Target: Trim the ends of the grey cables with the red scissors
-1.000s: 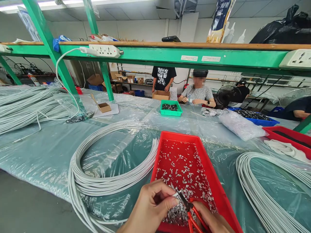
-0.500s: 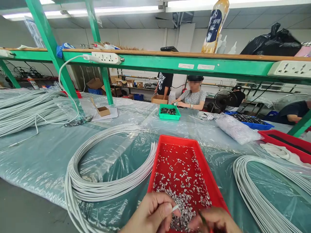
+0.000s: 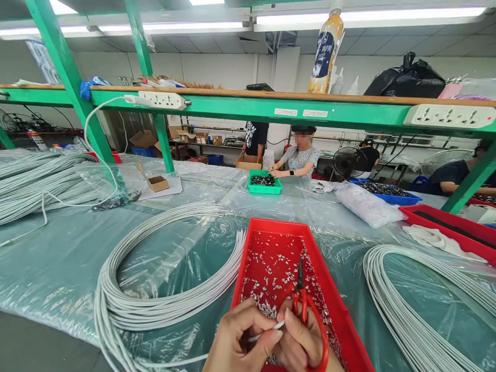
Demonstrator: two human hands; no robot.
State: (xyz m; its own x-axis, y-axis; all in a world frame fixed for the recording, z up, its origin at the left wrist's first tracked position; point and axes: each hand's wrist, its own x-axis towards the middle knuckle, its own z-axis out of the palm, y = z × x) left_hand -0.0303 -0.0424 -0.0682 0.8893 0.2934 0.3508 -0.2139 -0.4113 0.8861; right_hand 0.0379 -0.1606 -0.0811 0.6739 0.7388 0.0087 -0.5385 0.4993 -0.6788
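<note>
While pinching white wire end [image 3: 267, 330] in left hand [image 3: 240, 341], lies level, tip pointing right at right hand [image 3: 306, 341] gripping red scissors [image 3: 304, 310], touching.

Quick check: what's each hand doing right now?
Left hand: closed, pinching the white cable end.
Right hand: closed around the red-handled scissors, fingertips meeting the cable end.

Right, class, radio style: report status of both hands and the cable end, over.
Left hand fingers pinch white cable end. Right hand holds red scissors, blades shut, pointing away. Both over red tray of metal terminals. Nothing blocking.
</note>
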